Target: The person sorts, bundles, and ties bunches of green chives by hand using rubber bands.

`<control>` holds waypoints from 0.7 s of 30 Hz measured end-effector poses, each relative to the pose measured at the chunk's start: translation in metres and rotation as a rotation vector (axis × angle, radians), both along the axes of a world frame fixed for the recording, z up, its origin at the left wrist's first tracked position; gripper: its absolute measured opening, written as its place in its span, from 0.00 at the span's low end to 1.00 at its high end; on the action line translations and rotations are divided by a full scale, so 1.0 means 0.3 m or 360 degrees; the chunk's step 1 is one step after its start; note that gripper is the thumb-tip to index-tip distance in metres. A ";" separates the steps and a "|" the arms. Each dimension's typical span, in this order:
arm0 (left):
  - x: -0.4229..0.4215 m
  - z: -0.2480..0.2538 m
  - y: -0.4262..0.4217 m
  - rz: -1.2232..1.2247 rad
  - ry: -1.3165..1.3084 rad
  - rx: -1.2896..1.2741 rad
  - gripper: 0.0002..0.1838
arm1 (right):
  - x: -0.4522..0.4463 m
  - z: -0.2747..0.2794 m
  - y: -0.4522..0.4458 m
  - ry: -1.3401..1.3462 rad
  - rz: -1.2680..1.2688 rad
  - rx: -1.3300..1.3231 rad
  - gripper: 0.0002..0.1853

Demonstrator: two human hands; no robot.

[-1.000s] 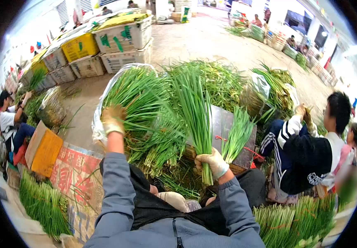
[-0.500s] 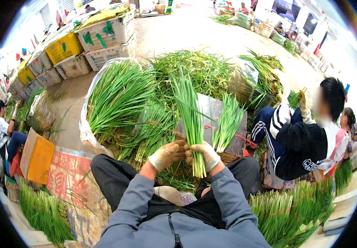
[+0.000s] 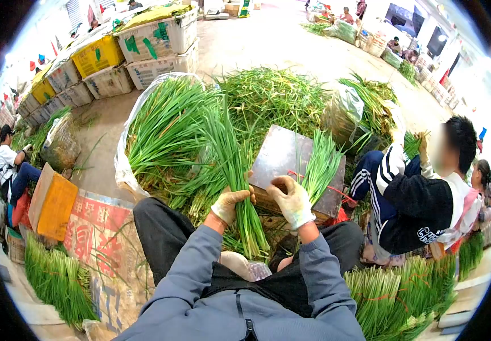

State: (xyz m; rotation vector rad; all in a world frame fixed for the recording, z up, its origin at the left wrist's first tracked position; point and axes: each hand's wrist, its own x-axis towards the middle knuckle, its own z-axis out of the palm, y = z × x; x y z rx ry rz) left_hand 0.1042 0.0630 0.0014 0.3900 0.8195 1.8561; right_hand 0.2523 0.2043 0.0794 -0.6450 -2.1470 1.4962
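My left hand (image 3: 231,204), in a pale work glove with bare-looking fingertips, is wrapped round a bunch of long green chives (image 3: 235,165). Its leaves point up and left, its stem ends down toward my lap. To the right, my right hand (image 3: 292,203), gloved the same way, is apart from the bunch, thumb and fingers curled together. Whatever is between those fingertips, if anything, is too small to make out. Beyond it stands a box with a dark metal top (image 3: 276,152). A smaller bunch of chives (image 3: 322,162) lies on the top's right side, beside a red cord (image 3: 333,187).
Loose chives (image 3: 274,94) are heaped behind the box, and a white sack (image 3: 121,153) of chives is at left. A co-worker (image 3: 421,187) sits close on the right. Tied bundles (image 3: 402,290) stand at lower right, more bundles (image 3: 57,284) at lower left. Crates (image 3: 160,45) are stacked behind.
The bunch has passed from my right hand to my left and tilted leftward. My right hand has let go and moved right, its fingers curled. The view has shifted slightly.
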 end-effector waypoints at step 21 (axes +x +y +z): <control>-0.097 -0.107 0.002 0.0360 -0.0144 -0.0124 0.29 | 0.049 0.125 0.003 0.1322 0.0330 -0.1746 0.11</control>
